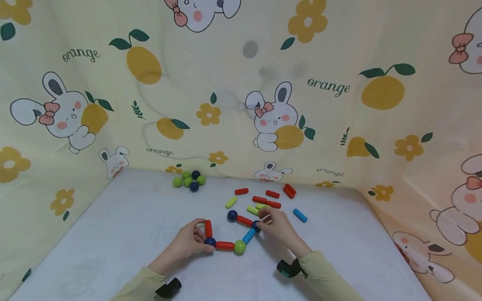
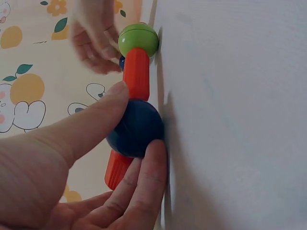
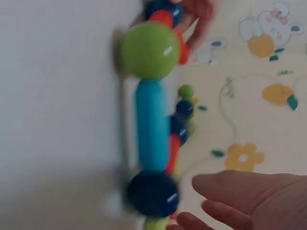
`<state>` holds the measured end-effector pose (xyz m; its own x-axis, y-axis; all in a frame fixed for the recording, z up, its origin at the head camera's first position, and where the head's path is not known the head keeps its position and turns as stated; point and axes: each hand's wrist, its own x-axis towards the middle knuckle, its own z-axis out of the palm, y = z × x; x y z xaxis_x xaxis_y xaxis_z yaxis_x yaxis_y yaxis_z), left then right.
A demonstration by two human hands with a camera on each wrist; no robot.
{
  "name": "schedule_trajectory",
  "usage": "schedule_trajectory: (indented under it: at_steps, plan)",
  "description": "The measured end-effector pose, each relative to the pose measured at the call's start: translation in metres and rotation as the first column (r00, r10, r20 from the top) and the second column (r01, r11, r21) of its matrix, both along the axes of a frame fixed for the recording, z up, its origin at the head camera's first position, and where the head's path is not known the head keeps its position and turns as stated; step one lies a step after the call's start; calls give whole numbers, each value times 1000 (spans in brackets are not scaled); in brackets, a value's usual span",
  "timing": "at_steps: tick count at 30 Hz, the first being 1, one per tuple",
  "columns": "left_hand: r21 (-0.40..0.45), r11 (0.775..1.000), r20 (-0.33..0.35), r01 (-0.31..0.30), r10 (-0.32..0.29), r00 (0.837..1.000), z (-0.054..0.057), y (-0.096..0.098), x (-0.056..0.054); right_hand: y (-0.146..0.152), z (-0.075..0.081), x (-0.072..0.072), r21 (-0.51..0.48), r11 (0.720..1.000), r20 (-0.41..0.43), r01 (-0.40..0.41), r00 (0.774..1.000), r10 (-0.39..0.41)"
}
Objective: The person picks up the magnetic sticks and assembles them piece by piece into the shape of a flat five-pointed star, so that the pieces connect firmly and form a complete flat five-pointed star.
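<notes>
A chain of magnetic sticks and balls lies on the white table (image 1: 132,234). It runs from a red stick (image 1: 208,228) to a dark blue ball (image 1: 210,241), red stick (image 1: 224,245), green ball (image 1: 239,247), blue stick (image 1: 249,235), second dark blue ball (image 1: 256,226), red stick (image 1: 244,220) and a third dark blue ball (image 1: 232,215). My left hand (image 1: 202,238) pinches the first dark blue ball (image 2: 136,127) between thumb and fingers. My right hand (image 1: 266,219) hovers beside the second dark blue ball (image 3: 152,194), fingers relaxed (image 3: 225,189) and holding nothing.
A cluster of green and dark blue balls (image 1: 189,180) sits at the back of the table. Loose red sticks (image 1: 272,194), green sticks (image 1: 231,202) and a blue stick (image 1: 300,215) lie behind and right of the chain. Printed cloth (image 1: 241,104) walls in three sides.
</notes>
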<state>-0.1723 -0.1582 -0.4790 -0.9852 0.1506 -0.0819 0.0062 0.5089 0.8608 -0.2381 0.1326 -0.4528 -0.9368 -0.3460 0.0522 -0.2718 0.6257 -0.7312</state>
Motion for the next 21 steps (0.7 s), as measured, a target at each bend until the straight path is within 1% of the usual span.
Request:
schedule_trajectory:
  at_steps: [1,3,4,6,8,10,12,13,15,17,21]
  plan:
    - [2,1000,-3,0,0,1000,-1,0,0,-4,3,1,-19,1000,-19,-12,1000,12]
    - [7,1000,-9,4,-4,1000,-1,-1,0,-13,7,2,-53,996,-50,-66,997,64]
    - [14,1000,-5,3,-3,1000,-1,-1,0,-18,8,2,-65,992,-57,-109,993,105]
    - [29,1000,-3,8,-8,1000,-1,-1,1,-27,8,3,-71,976,-53,-208,977,204]
    - [39,999,-1,13,-13,1000,0,0,0,-37,8,3,-63,951,-16,-302,953,302]
    - [47,999,1,16,-16,1000,2,0,0,-47,6,3,-58,919,34,-389,920,391]
    - [46,999,-4,22,-22,1000,2,0,0,-56,3,3,-63,893,83,-446,889,450]
    - [45,999,-8,27,-26,1000,2,-1,-1,-60,1,4,-67,884,105,-464,877,468]
    - [49,998,-14,40,-39,999,2,-2,-1,-67,-2,4,-71,872,131,-485,862,490]
    - [54,997,-19,59,-58,998,1,-4,-2,-73,-6,5,-77,865,143,-495,853,501]
    - [99,990,-4,103,-103,995,-2,-10,-4,-80,-10,8,-116,855,158,-506,840,519]
